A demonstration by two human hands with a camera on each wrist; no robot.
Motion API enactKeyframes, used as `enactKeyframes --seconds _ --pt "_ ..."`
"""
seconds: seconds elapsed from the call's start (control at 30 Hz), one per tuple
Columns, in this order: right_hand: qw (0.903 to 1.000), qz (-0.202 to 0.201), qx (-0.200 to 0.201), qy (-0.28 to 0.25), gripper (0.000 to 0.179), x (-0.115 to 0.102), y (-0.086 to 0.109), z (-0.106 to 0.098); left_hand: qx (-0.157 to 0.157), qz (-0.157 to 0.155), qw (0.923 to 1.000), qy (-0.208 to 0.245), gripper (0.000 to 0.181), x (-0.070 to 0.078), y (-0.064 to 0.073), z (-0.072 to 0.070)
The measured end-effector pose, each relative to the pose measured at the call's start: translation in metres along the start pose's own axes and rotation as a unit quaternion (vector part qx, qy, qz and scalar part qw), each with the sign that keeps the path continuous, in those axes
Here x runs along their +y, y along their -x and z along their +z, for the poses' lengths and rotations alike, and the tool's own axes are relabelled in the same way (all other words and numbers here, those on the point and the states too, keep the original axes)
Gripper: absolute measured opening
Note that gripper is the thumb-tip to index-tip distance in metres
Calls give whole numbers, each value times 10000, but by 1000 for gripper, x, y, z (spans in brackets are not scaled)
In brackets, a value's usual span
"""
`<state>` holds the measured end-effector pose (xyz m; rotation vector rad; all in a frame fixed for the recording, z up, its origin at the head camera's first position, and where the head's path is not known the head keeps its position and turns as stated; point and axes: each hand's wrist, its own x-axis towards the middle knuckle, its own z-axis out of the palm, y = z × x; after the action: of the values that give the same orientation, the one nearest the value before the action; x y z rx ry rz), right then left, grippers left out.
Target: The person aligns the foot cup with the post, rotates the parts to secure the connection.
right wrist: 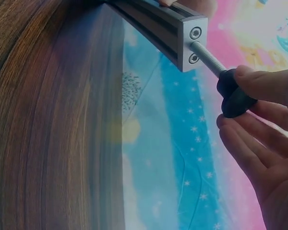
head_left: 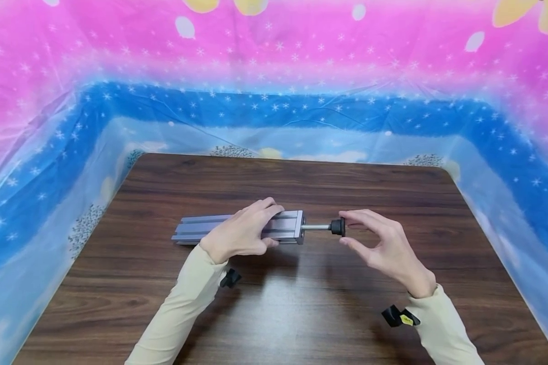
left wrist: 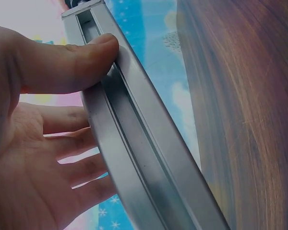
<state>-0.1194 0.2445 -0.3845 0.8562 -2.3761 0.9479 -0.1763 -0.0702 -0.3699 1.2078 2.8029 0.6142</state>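
Observation:
A long grey aluminium profile (head_left: 283, 228) with grooves along its sides lies lengthwise across the middle of the table. My left hand (head_left: 245, 228) grips it from above near its right end; in the left wrist view the thumb (left wrist: 93, 62) presses over a groove and the fingers reach round behind. From the end plate (right wrist: 186, 50), which has two screws, a threaded rod (right wrist: 209, 58) sticks out, tipped by a black levelling foot (head_left: 337, 226). Fingertips and thumb of my right hand (head_left: 383, 243) pinch that foot at its rim.
The brown wood-grain table (head_left: 301, 314) has rounded far corners. A pink and blue patterned cloth (head_left: 274, 109) hangs around its back and sides. Black camera mounts (head_left: 230, 278) sit at both wrists, below the cream sleeves.

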Motion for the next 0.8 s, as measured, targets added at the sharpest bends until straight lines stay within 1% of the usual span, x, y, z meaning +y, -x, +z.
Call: enactKeyframes --seconds 0.1,0.33,0.6,0.8 --pt "9999 109 -9 12 57 1 0 0 -13 -26 10000 -28 56 1 -1 0" --pt "9998 213 29 -49 51 6 -1 2 -109 -80 9999 -83 58 1 -3 1" --pt "9978 651 38 -154 28 7 -3 7 -186 -180 9996 -83 59 1 -4 1" --pt "9936 1102 -41 -231 14 8 -3 10 -219 -193 9995 -115 60 1 -4 1"
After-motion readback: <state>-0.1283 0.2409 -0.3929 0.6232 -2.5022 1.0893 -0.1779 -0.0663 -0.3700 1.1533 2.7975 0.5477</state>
